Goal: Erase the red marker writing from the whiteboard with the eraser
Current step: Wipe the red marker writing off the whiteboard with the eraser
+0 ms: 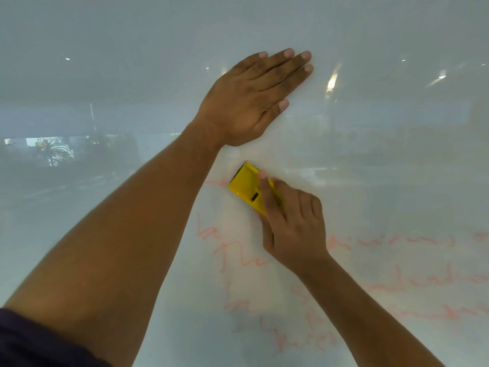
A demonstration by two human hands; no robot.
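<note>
A glossy whiteboard fills the whole view. Red marker writing runs in several lines across its lower half, from the centre to the right edge. My right hand grips a yellow eraser and holds it against the board, index finger stretched along its back. The eraser sits at the upper left end of the writing, with a pale smeared patch around it. My left hand lies flat on the board above the eraser, fingers straight and together.
The board's surface reflects ceiling lights at upper right and a plant by a bright window at the left. My left forearm crosses the lower left of the view.
</note>
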